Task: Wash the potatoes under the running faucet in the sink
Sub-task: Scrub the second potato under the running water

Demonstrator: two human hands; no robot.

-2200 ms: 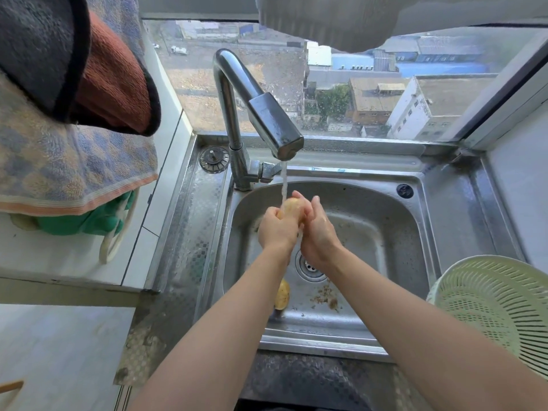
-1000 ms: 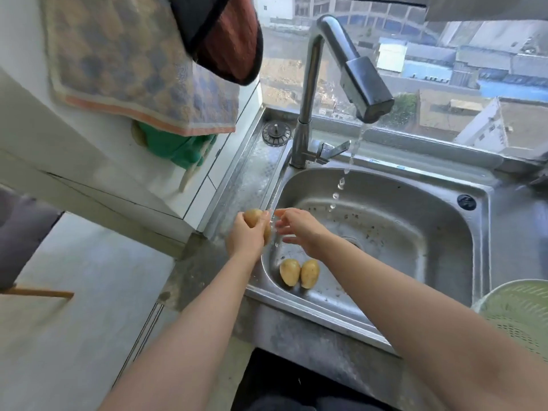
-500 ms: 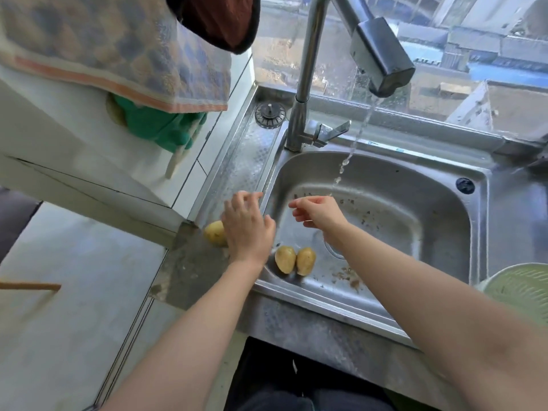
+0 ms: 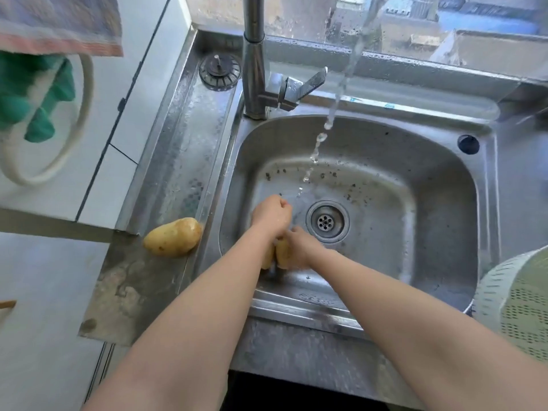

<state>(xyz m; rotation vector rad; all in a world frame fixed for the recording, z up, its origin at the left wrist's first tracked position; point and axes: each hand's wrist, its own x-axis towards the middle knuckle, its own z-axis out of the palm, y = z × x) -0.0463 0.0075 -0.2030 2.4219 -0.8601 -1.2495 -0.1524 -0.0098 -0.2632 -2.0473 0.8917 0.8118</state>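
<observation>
Beyond your left hand (image 4: 271,213) a wet window (image 4: 296,16) shows daylit rooftops (image 4: 489,46); left of it, white tiles (image 4: 139,93).

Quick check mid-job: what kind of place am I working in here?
Most likely a home kitchen, several floors up: a steel sink with a running faucet, a potato on the wet counter, and rooftops through the window.
</observation>
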